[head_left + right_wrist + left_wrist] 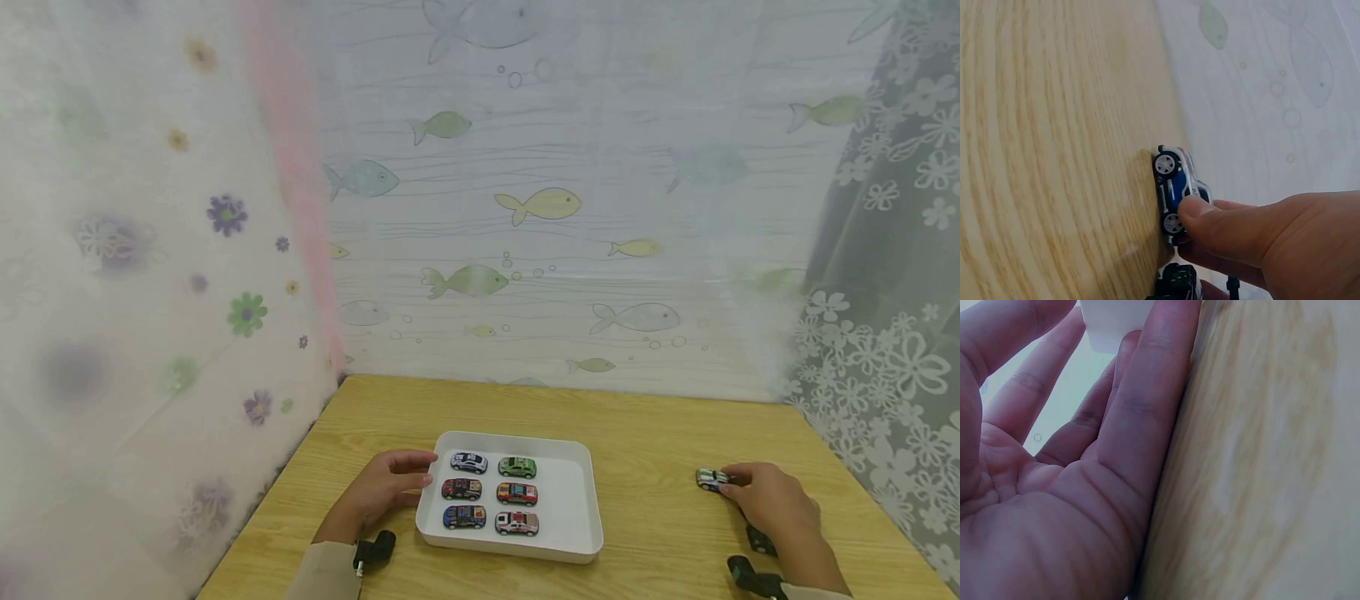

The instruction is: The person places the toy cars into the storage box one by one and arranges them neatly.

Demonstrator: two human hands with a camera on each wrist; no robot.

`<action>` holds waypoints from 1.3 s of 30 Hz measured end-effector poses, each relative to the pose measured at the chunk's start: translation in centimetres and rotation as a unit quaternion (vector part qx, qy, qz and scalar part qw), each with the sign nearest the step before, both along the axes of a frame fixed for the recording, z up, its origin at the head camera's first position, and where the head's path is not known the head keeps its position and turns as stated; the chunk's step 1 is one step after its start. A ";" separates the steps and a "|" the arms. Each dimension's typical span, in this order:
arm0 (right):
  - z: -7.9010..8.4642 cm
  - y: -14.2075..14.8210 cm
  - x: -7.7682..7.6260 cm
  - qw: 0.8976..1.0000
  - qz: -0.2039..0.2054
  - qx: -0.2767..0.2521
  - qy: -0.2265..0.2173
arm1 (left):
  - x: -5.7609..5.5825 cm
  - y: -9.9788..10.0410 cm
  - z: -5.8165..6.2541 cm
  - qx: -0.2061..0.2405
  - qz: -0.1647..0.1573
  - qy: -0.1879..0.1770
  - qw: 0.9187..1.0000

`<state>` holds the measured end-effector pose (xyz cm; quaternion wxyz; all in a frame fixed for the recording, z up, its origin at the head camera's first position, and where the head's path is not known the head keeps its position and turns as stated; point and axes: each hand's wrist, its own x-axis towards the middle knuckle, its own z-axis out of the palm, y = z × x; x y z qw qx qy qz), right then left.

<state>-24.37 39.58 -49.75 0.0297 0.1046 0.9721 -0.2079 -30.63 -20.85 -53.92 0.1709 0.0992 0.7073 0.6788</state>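
Nearest the wearer, a black wrist mount (pixel 375 550) sits near the tray's near left corner; a second black mount (pixel 753 577) sits well to the tray's right. The left hand (pixel 381 490) is at the left of the white tray (pixel 567 500), its fingers extended and partly spread, fingertips at the tray's left wall; firmness of contact cannot be told. It holds no car.

Well to the tray's right, a dark toy car (pixel 761 542) stands on the surface (pixel 652 450), partly hidden by the right arm. Just beyond it, the right hand (pixel 772 502) pinches a white toy car (pixel 1177 181) with a blue side between thumb and fingers. Its wheels face the surface; whether they touch cannot be told.

The tray contains six toy cars in two columns, occupying its left and middle parts. Near row: a blue car (pixel 465 517) at left, a white-and-red car (pixel 517 523) beside it. Middle row: a dark red car (pixel 462 489) at left, a red-and-yellow car (pixel 517 493) beside it. Far row: a white-and-black car (pixel 468 462) at left, a green car (pixel 517 467) beside it. Beyond the tray hangs a fish-patterned curtain (pixel 540 325).
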 end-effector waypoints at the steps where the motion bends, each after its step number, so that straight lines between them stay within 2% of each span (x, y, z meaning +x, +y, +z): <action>1: 0.0 0.0 0.0 1.000 0.000 -0.001 -0.001 | 0.0 0.0 0.0 0.000 0.001 0.000 1.000; 6: 0.2 -0.5 -0.1 1.000 0.011 0.004 -0.003 | 0.1 0.0 0.1 0.000 0.002 0.000 1.000; 13: 0.4 -2.5 0.0 0.999 0.035 0.007 0.024 | 0.2 0.1 0.2 0.002 -0.001 0.001 1.000; 19: 0.5 -4.0 -0.2 0.998 0.047 0.011 0.027 | 0.3 0.1 0.3 -0.002 -0.001 0.004 1.000; 31: 0.2 -4.8 -0.5 0.996 0.080 0.016 0.040 | 0.3 0.1 0.4 0.001 -0.001 0.000 1.000; 39: 0.7 -6.1 -0.3 0.994 0.101 0.011 0.044 | 0.3 0.1 0.4 -0.006 0.002 0.001 1.000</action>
